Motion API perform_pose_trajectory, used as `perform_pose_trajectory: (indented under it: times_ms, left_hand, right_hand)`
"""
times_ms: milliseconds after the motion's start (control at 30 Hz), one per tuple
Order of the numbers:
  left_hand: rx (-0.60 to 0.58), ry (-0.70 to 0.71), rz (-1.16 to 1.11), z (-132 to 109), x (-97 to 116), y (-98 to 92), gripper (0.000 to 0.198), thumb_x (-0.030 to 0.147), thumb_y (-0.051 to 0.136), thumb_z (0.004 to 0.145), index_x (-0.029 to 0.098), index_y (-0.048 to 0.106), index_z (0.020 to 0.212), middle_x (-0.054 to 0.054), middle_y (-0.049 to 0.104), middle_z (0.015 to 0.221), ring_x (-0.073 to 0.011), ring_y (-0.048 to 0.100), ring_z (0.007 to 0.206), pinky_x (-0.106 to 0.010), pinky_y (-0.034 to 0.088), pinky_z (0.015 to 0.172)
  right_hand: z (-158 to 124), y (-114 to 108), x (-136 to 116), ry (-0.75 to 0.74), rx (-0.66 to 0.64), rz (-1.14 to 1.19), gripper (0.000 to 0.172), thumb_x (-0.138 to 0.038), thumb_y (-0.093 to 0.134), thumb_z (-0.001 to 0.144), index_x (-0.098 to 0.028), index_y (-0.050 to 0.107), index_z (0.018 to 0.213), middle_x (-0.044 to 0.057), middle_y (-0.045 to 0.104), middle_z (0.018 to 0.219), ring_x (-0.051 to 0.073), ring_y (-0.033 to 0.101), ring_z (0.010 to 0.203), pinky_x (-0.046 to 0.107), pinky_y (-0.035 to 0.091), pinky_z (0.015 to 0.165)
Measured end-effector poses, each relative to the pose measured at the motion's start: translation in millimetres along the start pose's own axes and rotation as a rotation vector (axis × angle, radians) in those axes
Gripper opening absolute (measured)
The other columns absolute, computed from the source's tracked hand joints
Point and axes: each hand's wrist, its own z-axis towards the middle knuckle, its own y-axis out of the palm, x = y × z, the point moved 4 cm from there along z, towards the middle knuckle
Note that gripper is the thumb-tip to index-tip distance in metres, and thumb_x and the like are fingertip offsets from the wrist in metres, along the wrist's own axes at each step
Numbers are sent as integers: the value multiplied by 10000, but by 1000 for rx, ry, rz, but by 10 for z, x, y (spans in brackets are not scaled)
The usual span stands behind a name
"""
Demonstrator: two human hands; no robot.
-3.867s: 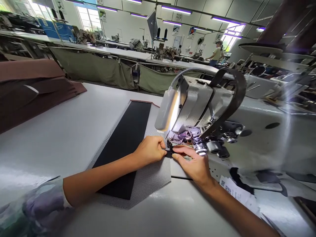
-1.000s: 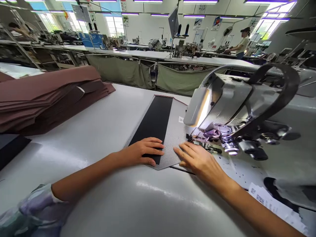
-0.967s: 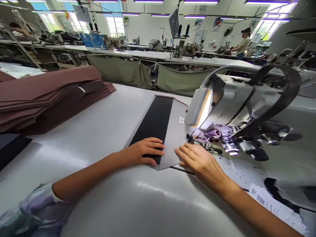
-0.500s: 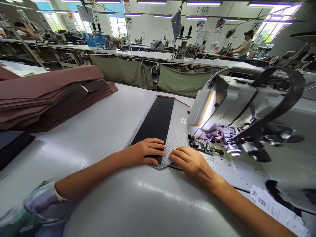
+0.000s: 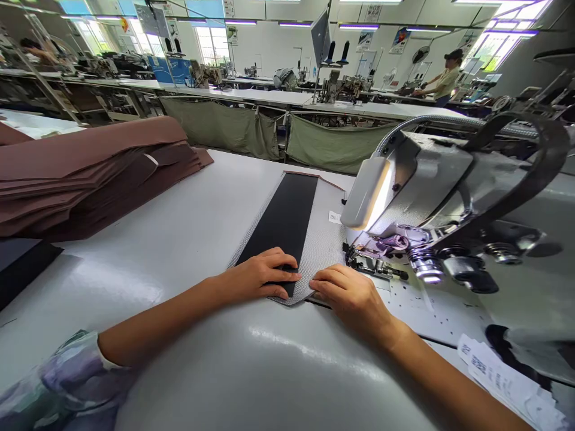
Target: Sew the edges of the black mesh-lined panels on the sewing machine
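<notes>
A long grey mesh fabric panel [image 5: 321,242] with a black strip [image 5: 284,218] down its middle lies on the white sewing table [image 5: 188,233]. My left hand [image 5: 260,277] rests flat on the near end of the black strip, fingers spread. My right hand [image 5: 348,291] lies on the mesh's near right corner, fingers bent slightly, just in front of the presser foot [image 5: 359,261] of the sewing machine [image 5: 449,197]. Neither hand grips anything.
A stack of brown fabric sheets [image 5: 85,173] sits at the left, a dark piece [image 5: 20,263] in front of it. Printed paper tags [image 5: 507,377] lie at the lower right. A lamp [image 5: 369,191] shines over the needle. A person [image 5: 442,78] works at far benches.
The panel has fed away from me under the foot, its near end now close to the needle. Both hands went from pinching at the foot to lying flat on the fabric; my right fingers curl slightly.
</notes>
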Motion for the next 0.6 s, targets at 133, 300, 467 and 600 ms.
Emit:
perform_pose_trajectory:
  times_ms: [133, 300, 467, 600]
  left_hand:
    - [-33, -153, 58, 79, 164, 45, 391, 451, 676, 798, 156, 627, 1049, -93, 529, 1098, -208, 531, 946, -320, 471, 837]
    - [4, -307, 241, 210, 289, 132, 59, 229, 575, 825, 170, 570, 829, -25, 463, 896, -147, 486, 748, -251, 410, 645]
    - [8, -398, 212, 291, 226, 145, 129, 250, 593, 833, 169, 535, 752, 6, 403, 865, -101, 416, 638, -240, 365, 605]
    - [30, -426, 129, 348, 140, 143, 296, 336, 590, 875, 151, 492, 665, 33, 377, 818, -58, 340, 540, -219, 325, 551]
  right_hand:
    - [11, 27, 51, 117, -6, 82, 120, -134, 548, 890, -171, 657, 859, 37, 666, 809, 145, 568, 744, 259, 440, 668]
    - [-39, -26, 93, 282, 0, 111, 136, -204, 565, 890, -183, 648, 784, 21, 642, 764, 147, 549, 727, 277, 435, 689]
    - [-187, -167, 166, 495, 92, 36, 156, -237, 571, 885, -206, 674, 772, 18, 656, 790, 176, 564, 786, 311, 425, 755]
    - [-284, -209, 275, 640, 146, -15, 138, -251, 603, 844, -230, 685, 734, 2, 660, 769, 176, 584, 762, 301, 432, 723]
